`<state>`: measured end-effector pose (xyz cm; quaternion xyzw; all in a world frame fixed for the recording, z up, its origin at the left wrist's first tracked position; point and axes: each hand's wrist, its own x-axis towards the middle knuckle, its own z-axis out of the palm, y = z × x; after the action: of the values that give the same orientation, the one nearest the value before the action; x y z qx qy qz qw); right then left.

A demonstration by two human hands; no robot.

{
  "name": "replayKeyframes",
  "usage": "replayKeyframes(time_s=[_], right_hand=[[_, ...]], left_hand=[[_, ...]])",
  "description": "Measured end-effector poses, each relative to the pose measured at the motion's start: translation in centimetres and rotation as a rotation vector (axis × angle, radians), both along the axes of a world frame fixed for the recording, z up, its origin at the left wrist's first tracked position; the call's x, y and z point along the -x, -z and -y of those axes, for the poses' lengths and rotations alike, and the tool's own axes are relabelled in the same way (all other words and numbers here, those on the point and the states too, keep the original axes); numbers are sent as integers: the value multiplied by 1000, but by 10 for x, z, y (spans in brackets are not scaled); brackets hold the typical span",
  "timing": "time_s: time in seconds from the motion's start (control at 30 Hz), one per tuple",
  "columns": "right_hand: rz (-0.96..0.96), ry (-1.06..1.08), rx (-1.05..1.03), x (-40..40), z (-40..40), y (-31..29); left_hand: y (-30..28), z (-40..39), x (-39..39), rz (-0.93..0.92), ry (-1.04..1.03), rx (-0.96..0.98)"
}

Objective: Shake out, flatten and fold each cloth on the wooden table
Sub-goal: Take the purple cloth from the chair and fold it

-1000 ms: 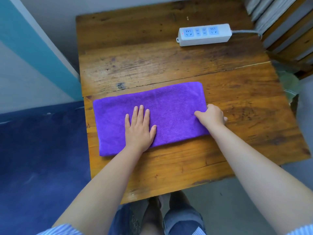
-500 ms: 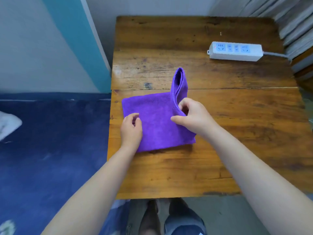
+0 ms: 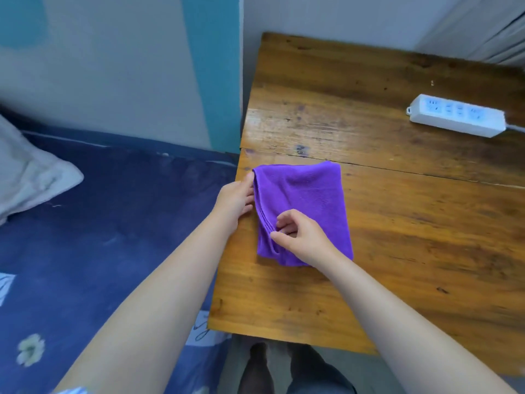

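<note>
A purple cloth (image 3: 304, 200) lies folded to a rough square near the left edge of the wooden table (image 3: 397, 237). Its stacked open edges face left. My left hand (image 3: 234, 199) is at that left side, with the thumb by the top left corner and fairly straight fingers touching the edge. My right hand (image 3: 299, 237) rests on the lower left part of the cloth, with its fingers curled and its thumb and forefinger pinching the layered edge.
A white power strip (image 3: 457, 119) with its cable lies at the table's far right. A bed with a dark blue sheet (image 3: 113, 237) and a white pillow (image 3: 25, 177) adjoins the table's left edge. A wall stands behind.
My right hand has carried the cloth's right end over to the left and laid it down, halving the cloth. My left hand has shifted to the left edge. The view has swung left.
</note>
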<state>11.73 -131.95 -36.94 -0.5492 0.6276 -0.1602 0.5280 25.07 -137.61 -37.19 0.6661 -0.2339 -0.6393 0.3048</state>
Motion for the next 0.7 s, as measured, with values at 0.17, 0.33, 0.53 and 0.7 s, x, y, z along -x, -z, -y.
replayKeyframes(time_s=[0.17, 0.33, 0.53, 0.7], right_hand=[[-177, -70, 307, 38, -19, -8], [-503, -143, 459, 70, -17, 4], [-569, -144, 403, 67, -12, 20], [-648, -87, 420, 56, 4, 18]], left_hand=[[6, 8, 9, 507, 251, 234], [9, 3, 13, 715, 263, 434], [1, 13, 27, 586, 176, 540], [15, 19, 25, 739, 261, 271]])
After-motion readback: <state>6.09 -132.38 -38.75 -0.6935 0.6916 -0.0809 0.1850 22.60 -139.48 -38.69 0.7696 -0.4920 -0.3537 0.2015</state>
